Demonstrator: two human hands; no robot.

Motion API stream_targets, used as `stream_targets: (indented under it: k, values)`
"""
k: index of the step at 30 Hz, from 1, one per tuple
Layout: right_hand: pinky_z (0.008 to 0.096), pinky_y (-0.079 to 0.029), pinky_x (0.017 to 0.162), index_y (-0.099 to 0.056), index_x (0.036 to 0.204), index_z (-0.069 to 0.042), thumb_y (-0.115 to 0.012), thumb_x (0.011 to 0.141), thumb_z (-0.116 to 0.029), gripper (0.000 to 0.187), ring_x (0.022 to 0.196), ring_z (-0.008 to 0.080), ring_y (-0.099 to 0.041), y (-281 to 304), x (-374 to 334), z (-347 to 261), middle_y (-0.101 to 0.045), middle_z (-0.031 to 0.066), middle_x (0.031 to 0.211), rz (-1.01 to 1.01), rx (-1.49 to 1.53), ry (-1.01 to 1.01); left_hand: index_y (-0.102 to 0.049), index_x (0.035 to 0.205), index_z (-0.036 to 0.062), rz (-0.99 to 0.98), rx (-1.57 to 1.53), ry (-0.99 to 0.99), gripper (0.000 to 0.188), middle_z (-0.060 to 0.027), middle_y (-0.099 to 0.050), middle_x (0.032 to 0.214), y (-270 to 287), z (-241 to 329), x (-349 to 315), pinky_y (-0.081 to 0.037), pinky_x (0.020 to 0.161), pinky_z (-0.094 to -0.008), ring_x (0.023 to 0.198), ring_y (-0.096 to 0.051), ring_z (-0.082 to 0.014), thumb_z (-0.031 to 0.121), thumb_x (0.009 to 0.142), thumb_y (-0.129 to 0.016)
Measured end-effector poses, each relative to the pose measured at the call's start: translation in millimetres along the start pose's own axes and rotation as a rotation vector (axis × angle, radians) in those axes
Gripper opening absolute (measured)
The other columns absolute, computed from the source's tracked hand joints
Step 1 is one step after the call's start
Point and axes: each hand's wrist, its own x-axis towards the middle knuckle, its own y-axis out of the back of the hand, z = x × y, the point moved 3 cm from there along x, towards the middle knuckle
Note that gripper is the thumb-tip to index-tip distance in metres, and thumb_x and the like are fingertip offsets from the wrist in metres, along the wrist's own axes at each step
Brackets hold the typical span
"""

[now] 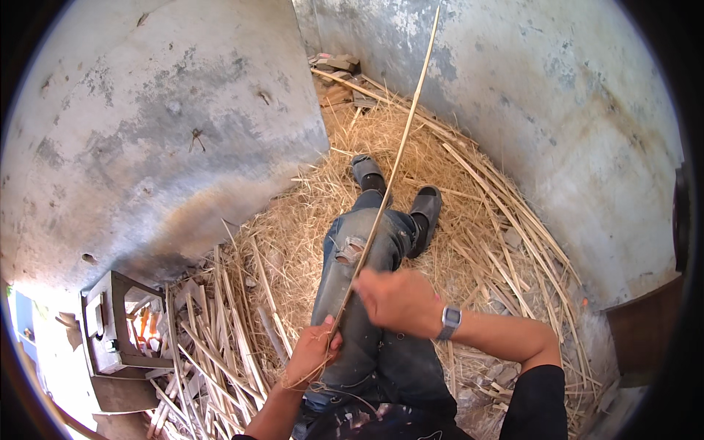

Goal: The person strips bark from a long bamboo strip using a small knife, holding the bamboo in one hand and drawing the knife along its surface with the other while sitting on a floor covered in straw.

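Observation:
A long, thin strip of split bamboo or wood point(402, 139) slants over my legs, its far tip up near the wall and its near end toward my lap. My left hand point(312, 353) is closed round its lower part, thumb along the strip. Just above, my right hand point(402, 302) is a fist with its fingertips against the strip; it is a little blurred, and whatever lies inside it is hidden. Thin curled shavings hang by my left wrist. Under the strip are my worn jeans point(337, 293), torn at the knee.
Straw-like shavings point(293, 227) cover the floor round my feet. Loose strips point(227, 345) lie piled at the left, more point(513, 220) along the right wall. A wooden box frame point(110, 315) stands at far left. Stained walls point(572, 132) rise on both sides; broken bricks point(337, 64) lie behind.

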Motion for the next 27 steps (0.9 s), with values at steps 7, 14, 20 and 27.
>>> stream_targets:
  k: [7,14,20,27]
  values:
    - [0.0482,-0.05,0.045,-0.057,0.086,-0.008,-0.061,0.105,-0.028,0.028,0.05,0.0369,-0.065,-9,-17,-12,-0.062,0.0155,0.058,-0.038,0.009,-0.018,-0.052,0.068,0.0098,0.028,-0.014,-0.006,0.061,0.0033,-0.037,0.05,1,-6,5,-0.024,0.04,-0.0268,0.039,-0.031,-0.0093,0.047,0.116,-0.042]
    - [0.0497,-0.049,0.045,-0.056,0.085,-0.008,-0.058,0.107,-0.027,0.029,0.052,0.0387,-0.064,5,12,30,-0.061,0.0163,0.059,0.209,-0.037,-0.159,-0.052,0.069,0.0097,0.06,0.099,-0.118,0.061,0.0036,-0.038,0.052,-9,-2,0,-0.025,0.042,-0.0272,0.042,-0.034,-0.0088,0.047,0.116,-0.042]
    - [0.0454,-0.05,0.04,-0.056,0.083,-0.009,-0.058,0.106,-0.033,0.033,0.047,0.034,-0.066,4,7,33,-0.061,0.0126,0.054,0.247,-0.066,-0.08,-0.056,0.068,0.0093,0.149,0.222,-0.085,0.063,0.0021,-0.047,0.057,-5,-5,-7,-0.03,0.049,-0.0272,0.049,-0.041,-0.009,0.051,0.115,-0.044]
    - [0.048,-0.049,0.043,-0.056,0.086,-0.012,-0.064,0.102,-0.028,0.024,0.048,0.0355,-0.063,-22,-29,-14,-0.06,0.0117,0.056,0.003,0.087,0.053,-0.056,0.069,0.0096,0.096,0.168,-0.048,0.063,0.0023,-0.047,0.057,2,-5,4,-0.03,0.049,-0.0266,0.05,-0.042,-0.0087,0.051,0.115,-0.044]
